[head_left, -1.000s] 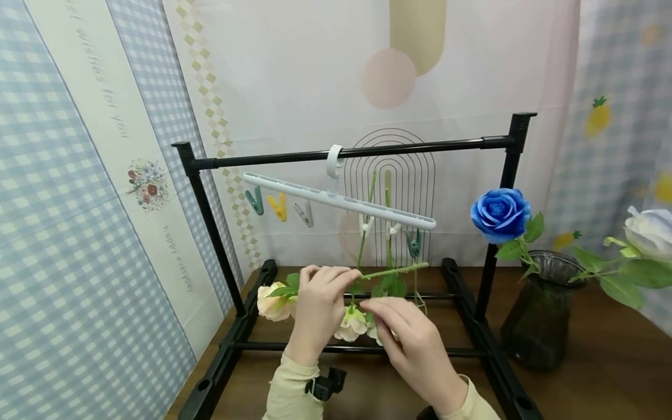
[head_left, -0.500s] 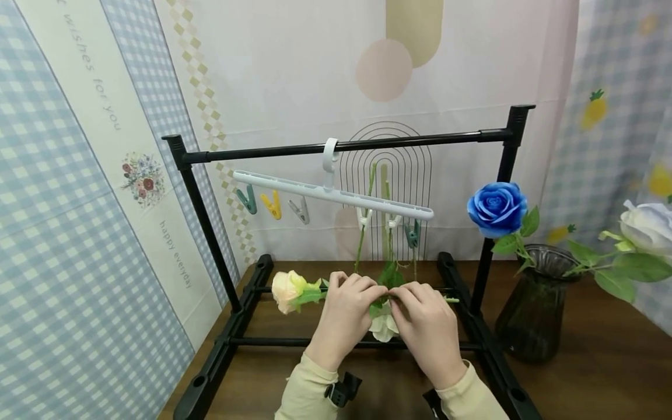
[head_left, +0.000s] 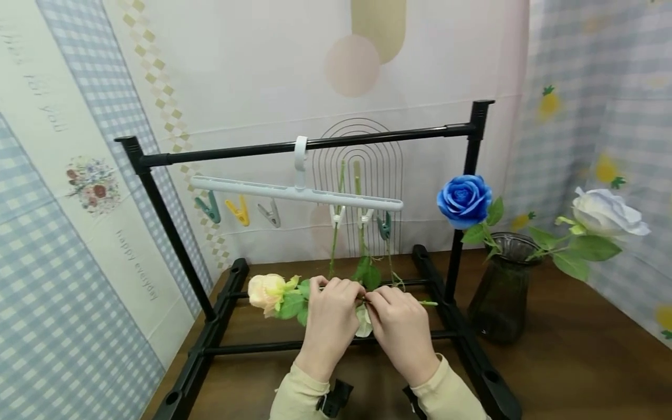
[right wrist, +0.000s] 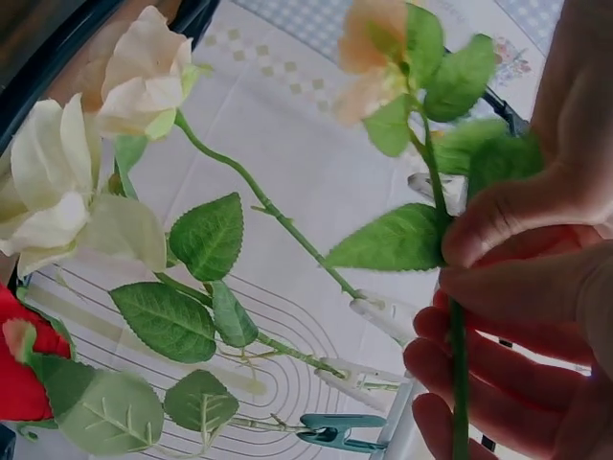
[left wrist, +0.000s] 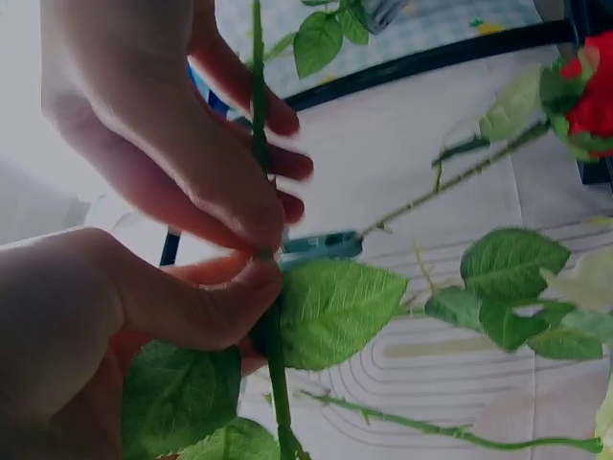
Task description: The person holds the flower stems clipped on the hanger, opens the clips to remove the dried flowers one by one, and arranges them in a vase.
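Note:
A pale peach-yellow artificial rose [head_left: 266, 291] lies sideways in front of the rack, its bloom to the left. My left hand [head_left: 336, 318] pinches its leafy green stem [right wrist: 433, 177] between thumb and finger. Right beside it, my right hand [head_left: 400, 326] pinches the same stem, thumb tip close to the left one; the cut end shows past the knuckles. In the right wrist view, two pale roses [right wrist: 144, 77] hang head-down from white clips [right wrist: 383, 316], and a red rose [right wrist: 29, 359] hangs from a green clip [right wrist: 340, 429]. The hands partly cover these blooms in the head view.
A light blue hanger [head_left: 252, 186] hooks over the black rack's bar [head_left: 383, 137]. Green, yellow and grey clips [head_left: 238, 210] dangle from its left half. At right, a dark glass vase [head_left: 499, 297] holds a blue rose [head_left: 464, 201] and a white rose [head_left: 609, 213].
The right hand has come onto the stem beside the left hand, having been apart from it. The stem has gone from slanting upward to nearly level, and the head view has turned slightly rightward.

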`<state>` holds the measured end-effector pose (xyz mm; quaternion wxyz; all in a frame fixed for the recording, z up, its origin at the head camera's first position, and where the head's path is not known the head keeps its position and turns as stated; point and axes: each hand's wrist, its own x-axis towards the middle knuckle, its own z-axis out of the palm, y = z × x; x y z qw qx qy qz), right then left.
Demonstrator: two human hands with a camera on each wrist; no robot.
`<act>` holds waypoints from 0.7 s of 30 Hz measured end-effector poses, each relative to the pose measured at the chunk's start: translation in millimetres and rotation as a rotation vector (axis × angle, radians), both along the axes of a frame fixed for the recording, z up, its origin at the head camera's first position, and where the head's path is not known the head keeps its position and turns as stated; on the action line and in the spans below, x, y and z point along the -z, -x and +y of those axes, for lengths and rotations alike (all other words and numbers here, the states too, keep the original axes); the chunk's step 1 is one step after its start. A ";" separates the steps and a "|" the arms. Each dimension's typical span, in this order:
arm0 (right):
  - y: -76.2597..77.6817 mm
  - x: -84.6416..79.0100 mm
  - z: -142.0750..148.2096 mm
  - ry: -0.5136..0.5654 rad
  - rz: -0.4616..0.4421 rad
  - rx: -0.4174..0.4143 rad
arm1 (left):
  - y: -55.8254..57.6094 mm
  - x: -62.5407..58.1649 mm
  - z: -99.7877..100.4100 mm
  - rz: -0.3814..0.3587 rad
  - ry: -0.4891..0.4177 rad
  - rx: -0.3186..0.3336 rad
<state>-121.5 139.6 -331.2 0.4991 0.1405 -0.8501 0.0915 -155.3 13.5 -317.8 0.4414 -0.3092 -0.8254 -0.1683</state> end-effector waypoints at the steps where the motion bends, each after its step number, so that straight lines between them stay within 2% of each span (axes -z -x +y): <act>1: 0.3 0.2 0.0 0.001 -0.002 -0.003 | -0.7 0.7 1.0 -0.002 -0.012 0.000; 5: 2.0 -1.1 5.4 0.021 -0.008 -0.027 | -4.3 0.0 6.5 -0.052 -0.086 0.030; 8: 2.4 -8.3 13.8 0.034 0.001 -0.064 | -11.6 -6.1 10.0 -0.081 -0.175 0.101; 11: -0.3 -19.6 27.4 0.064 0.045 -0.092 | -23.4 -13.8 14.5 -0.059 -0.271 0.246; 14: -6.3 -30.0 48.2 0.135 0.109 -0.105 | -35.5 -18.4 21.2 -0.011 -0.350 0.463; 16: -10.6 -35.5 65.1 0.201 0.159 -0.125 | -43.0 -19.5 26.4 0.002 -0.374 0.584; 18: -15.3 -39.4 83.4 0.273 0.205 -0.155 | -48.9 -18.6 31.8 -0.011 -0.373 0.668; 21: -22.4 -44.5 111.2 0.363 0.260 -0.183 | -54.2 -14.4 40.6 -0.068 -0.331 0.710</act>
